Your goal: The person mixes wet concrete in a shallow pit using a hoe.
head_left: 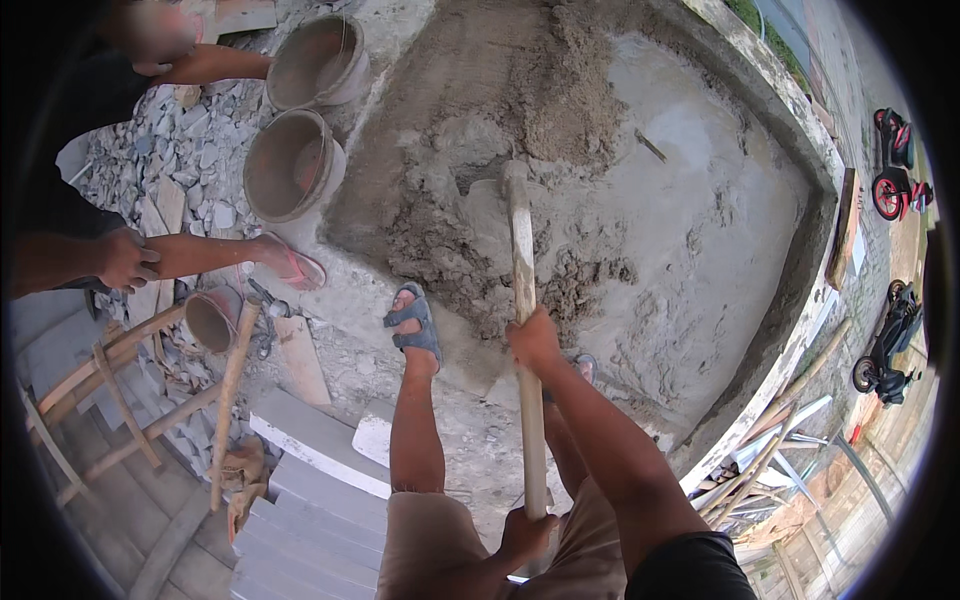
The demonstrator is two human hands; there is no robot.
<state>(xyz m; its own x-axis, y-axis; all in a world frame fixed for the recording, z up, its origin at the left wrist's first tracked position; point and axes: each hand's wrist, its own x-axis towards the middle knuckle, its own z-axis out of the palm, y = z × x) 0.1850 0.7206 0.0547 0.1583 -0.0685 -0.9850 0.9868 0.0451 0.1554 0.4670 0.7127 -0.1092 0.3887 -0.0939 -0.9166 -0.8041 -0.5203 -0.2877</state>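
A long wooden-handled hoe (pixel 525 265) reaches forward from between my legs, its head down in the wet grey mortar (pixel 690 250). My right hand (pixel 535 340) is wrapped round the middle of the handle. Lower down, near its end, my left hand (pixel 527 535) is closed round it too. The blade is mostly hidden in the mix. Around it lie rough, lumpy mortar and a drier sand heap (pixel 565 100); toward the right the mix is smooth and wet. My sandalled left foot (pixel 415 325) stands at the near edge of the mix.
Mortar-stained buckets (pixel 295 165) stand at the left, near a person's foot in a pink sandal (pixel 290 262). Broken rubble (pixel 190 150) lies behind. A low wall (pixel 800 330) bounds the mix at right. White blocks (pixel 320 510) and a wooden frame (pixel 130 400) are at lower left; motorbikes (pixel 888 345) stand far right.
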